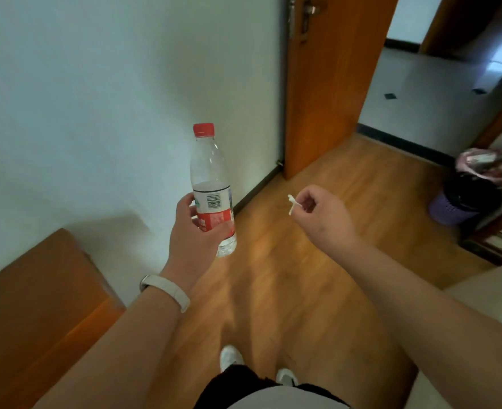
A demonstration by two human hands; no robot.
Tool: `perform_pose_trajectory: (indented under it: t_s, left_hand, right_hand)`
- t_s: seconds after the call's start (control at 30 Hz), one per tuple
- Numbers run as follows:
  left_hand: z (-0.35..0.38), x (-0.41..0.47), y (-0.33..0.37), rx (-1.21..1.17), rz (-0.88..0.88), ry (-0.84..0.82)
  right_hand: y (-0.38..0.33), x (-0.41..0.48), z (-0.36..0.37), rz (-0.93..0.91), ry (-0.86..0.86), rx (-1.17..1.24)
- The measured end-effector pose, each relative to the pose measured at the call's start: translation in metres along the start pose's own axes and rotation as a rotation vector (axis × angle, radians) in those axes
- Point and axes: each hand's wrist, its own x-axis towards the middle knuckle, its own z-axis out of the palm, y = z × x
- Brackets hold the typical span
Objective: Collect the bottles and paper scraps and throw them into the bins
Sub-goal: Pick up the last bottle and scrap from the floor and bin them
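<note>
Carrying rubbish toward the bin (pixel 465 202)
Left hand (pixel 193 231) is gripping the bottle (pixel 211 184) upright, well left of the bin; right hand (pixel 320 211) is pinching a paper scrap (pixel 291 204), nearer the bin, likely ready for dropping

Left hand (pixel 195 231) grips an upright bottle (pixel 211 184); right hand (pixel 320 211) pinches a paper scrap (pixel 291 203).

Wooden floor (pixel 317 261) ahead is open through to the doorway. Left side blocked: white wall (pixel 96 98), with an orange-brown cabinet (pixel 37 305) low against it. Open wooden door (pixel 332 84) stands at the wall's end. Purple bin (pixel 462 202) sits far right, by the door frame, nothing around it.
</note>
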Motion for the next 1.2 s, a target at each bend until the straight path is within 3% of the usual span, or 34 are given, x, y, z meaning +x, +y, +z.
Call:
perform_pose_trajectory:
  t_s: [0.3,0.7,1.2]
  left_hand:
    - [0.061,0.116,0.006,-0.071,0.066,-0.25]
    - [0.071,0.308,0.016,-0.133,0.14,-0.476]
    - [0.165,0.363,0.056,-0.119,0.243,-0.761]
  right_hand:
    - [0.019,0.07,-0.018,0.185,0.218,-0.055]
    - [-0.03,0.195,0.015,0.307,0.409,-0.1]
    - [0.009,0.22,-0.033,0.517,0.65,-0.056]
